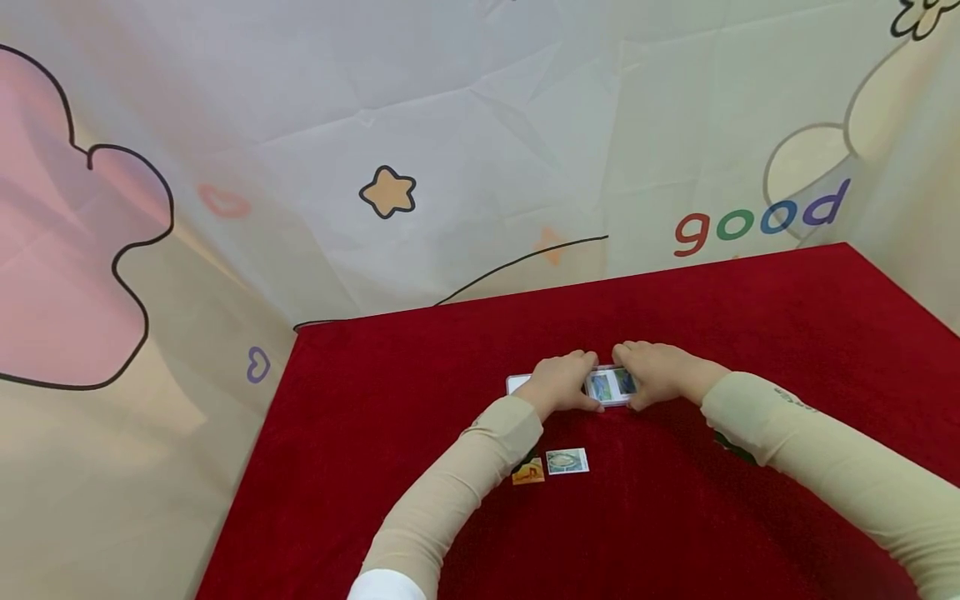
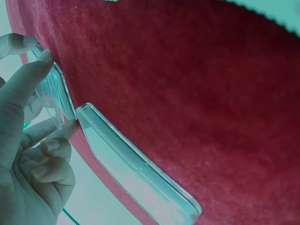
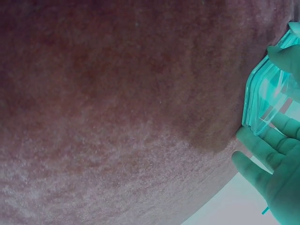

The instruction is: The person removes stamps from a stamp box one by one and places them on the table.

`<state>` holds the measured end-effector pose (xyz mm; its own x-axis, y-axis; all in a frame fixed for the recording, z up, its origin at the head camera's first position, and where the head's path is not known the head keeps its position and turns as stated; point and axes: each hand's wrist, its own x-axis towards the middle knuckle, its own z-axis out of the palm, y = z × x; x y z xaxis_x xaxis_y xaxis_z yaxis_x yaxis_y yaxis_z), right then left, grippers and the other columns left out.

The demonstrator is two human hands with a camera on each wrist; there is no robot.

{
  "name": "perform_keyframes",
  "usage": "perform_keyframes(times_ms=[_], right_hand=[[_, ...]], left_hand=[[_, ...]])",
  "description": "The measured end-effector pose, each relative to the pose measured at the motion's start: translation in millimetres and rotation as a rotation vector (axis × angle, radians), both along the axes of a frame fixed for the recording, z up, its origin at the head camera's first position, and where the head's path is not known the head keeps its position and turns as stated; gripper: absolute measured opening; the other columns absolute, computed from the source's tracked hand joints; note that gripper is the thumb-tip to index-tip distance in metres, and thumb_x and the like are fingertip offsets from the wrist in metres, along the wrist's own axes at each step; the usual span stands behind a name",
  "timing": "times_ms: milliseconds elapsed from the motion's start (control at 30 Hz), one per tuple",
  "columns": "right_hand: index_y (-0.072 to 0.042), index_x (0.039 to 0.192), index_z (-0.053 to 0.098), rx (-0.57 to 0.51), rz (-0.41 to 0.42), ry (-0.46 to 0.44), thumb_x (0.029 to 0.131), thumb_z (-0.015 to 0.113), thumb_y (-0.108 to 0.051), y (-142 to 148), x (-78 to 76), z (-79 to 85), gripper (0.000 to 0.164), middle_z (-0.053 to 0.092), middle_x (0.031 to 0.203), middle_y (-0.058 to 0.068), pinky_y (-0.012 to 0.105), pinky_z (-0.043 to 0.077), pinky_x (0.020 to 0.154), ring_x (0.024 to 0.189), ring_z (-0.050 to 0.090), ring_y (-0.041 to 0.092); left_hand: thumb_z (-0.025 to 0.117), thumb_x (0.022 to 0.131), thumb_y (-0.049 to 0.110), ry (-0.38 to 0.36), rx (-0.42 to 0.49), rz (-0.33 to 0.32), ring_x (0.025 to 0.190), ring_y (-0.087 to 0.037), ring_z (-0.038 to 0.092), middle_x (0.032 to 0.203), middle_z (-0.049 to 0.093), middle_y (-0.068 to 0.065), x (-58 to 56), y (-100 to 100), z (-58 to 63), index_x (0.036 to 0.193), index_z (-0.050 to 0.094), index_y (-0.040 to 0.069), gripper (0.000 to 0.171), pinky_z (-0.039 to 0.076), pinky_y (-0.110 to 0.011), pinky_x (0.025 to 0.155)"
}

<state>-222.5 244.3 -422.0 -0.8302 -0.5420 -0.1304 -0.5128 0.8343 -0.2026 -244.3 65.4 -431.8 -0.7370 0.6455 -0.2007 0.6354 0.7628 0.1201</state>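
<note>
Between both hands, in the head view, lies a small clear plastic case [image 1: 602,388] with two stamp-like pictures showing in it. My left hand [image 1: 558,383] grips its left end, thumb on the near edge and fingers at the far edge. The right hand [image 1: 660,372] holds the opposite end the same way. A thin clear lid [image 2: 47,96] slants over the case in the left wrist view. The right wrist view shows the case's layered clear edges [image 3: 255,98] between thumb and fingers. Partly behind the left hand, a second clear, whitish case [image 2: 136,168] lies flat.
Two loose stamps lie nearer on the red cloth [image 1: 637,517]: a greenish one [image 1: 567,461] and an orange one [image 1: 528,472], the latter partly covered by the left wrist. A printed fabric backdrop [image 1: 465,167] stands behind the table.
</note>
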Motion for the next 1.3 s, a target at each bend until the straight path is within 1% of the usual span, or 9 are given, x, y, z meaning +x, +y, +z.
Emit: perform_keyframes(times_ms=[233, 333, 567, 667, 767, 1000, 1167, 1300], right_hand=[[-0.005, 0.098, 0.050, 0.007, 0.004, -0.003, 0.069, 0.079, -0.021, 0, 1.6, 0.5, 0.044, 0.053, 0.088, 0.003, 0.033, 0.048, 0.072, 0.077, 0.051, 0.016], [-0.005, 0.098, 0.051, 0.011, -0.008, -0.003, 0.069, 0.079, -0.021, 1, 2.7, 1.6, 0.044, 0.053, 0.088, 0.003, 0.033, 0.048, 0.072, 0.078, 0.051, 0.016], [-0.005, 0.099, 0.052, -0.004, -0.005, 0.011, 0.068, 0.078, -0.021, 2, 5.5, -0.8, 0.043, 0.052, 0.088, 0.003, 0.033, 0.048, 0.072, 0.079, 0.050, 0.016], [-0.005, 0.099, 0.052, -0.004, -0.002, 0.013, 0.069, 0.078, -0.022, 2, 7.3, -1.1, 0.043, 0.052, 0.089, 0.003, 0.034, 0.047, 0.074, 0.080, 0.049, 0.017], [-0.005, 0.100, 0.052, -0.008, 0.001, 0.010, 0.069, 0.078, -0.022, 2, 8.9, -0.4, 0.043, 0.053, 0.090, 0.003, 0.035, 0.047, 0.075, 0.082, 0.049, 0.017], [-0.003, 0.103, 0.054, -0.031, 0.013, 0.027, 0.068, 0.077, -0.021, 2, 11.7, 2.0, 0.045, 0.054, 0.094, 0.005, 0.037, 0.048, 0.078, 0.086, 0.049, 0.019], [-0.003, 0.105, 0.054, -0.022, 0.010, 0.026, 0.069, 0.078, -0.022, 3, 14.4, 6.5, 0.048, 0.054, 0.095, 0.005, 0.037, 0.048, 0.078, 0.085, 0.049, 0.018], [-0.003, 0.104, 0.054, -0.008, 0.017, 0.038, 0.069, 0.079, -0.024, 3, 16.3, 11.2, 0.048, 0.054, 0.094, 0.004, 0.036, 0.048, 0.077, 0.085, 0.048, 0.018]], left_hand=[[0.073, 0.078, 0.050, -0.002, -0.003, -0.003, 0.083, -0.006, 0.052, 0.107, 0.057, 0.004, 2.6, 0, 2.0, 0.118, 0.053, 0.018, 0.055, 0.046, -0.024, 0.070], [0.073, 0.079, 0.050, 0.006, -0.001, -0.009, 0.084, -0.006, 0.053, 0.107, 0.058, 0.004, 3.5, 0, 2.8, 0.120, 0.053, 0.017, 0.056, 0.046, -0.024, 0.070], [0.072, 0.079, 0.051, 0.016, -0.003, -0.013, 0.097, -0.008, 0.057, 0.119, 0.058, 0.003, 3.9, 0, -1.4, 0.128, 0.051, 0.016, 0.064, 0.050, -0.026, 0.076], [0.071, 0.079, 0.052, 0.031, -0.012, -0.021, 0.104, -0.010, 0.056, 0.122, 0.057, 0.003, 3.9, -1, -3.0, 0.130, 0.051, 0.016, 0.066, 0.050, -0.027, 0.080], [0.072, 0.078, 0.053, 0.048, -0.020, -0.029, 0.107, -0.010, 0.054, 0.123, 0.056, 0.003, 3.8, -1, -3.3, 0.130, 0.052, 0.016, 0.067, 0.050, -0.027, 0.082], [0.071, 0.078, 0.054, 0.083, -0.032, -0.051, 0.103, -0.010, 0.052, 0.118, 0.056, 0.003, 5.2, -3, 0.1, 0.125, 0.054, 0.016, 0.063, 0.050, -0.025, 0.078], [0.071, 0.077, 0.055, 0.111, -0.033, -0.078, 0.102, -0.009, 0.048, 0.117, 0.053, 0.003, 7.6, -4, 4.6, 0.121, 0.056, 0.016, 0.060, 0.048, -0.021, 0.076], [0.071, 0.077, 0.054, 0.108, -0.025, -0.083, 0.101, -0.009, 0.047, 0.117, 0.052, 0.003, 9.7, -5, 8.5, 0.121, 0.056, 0.016, 0.061, 0.048, -0.020, 0.075]])
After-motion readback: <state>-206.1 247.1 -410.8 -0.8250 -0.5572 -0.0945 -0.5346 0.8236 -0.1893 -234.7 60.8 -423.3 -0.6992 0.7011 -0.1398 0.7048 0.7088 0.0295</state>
